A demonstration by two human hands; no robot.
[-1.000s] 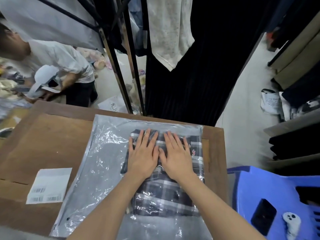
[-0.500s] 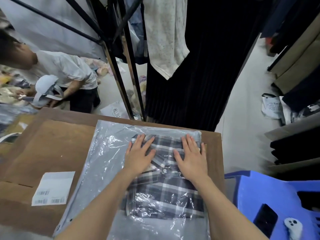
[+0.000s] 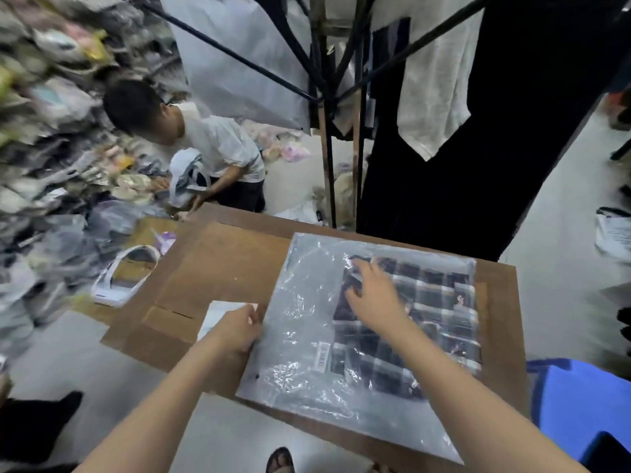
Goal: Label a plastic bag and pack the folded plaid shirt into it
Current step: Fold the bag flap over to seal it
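my right hand (image 3: 374,298) lies flat, fingers spread, on the slick, soft plastic bag (image 3: 307,322) holding the plaid shirt (image 3: 430,302) on the table (image 3: 502,336), while my left hand (image 3: 239,331) pinches the light label sheet (image 3: 220,310); i'd grip the bag's edges.

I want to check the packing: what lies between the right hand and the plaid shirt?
In the head view, only the clear film of the plastic bag lies between the right hand and the plaid shirt.
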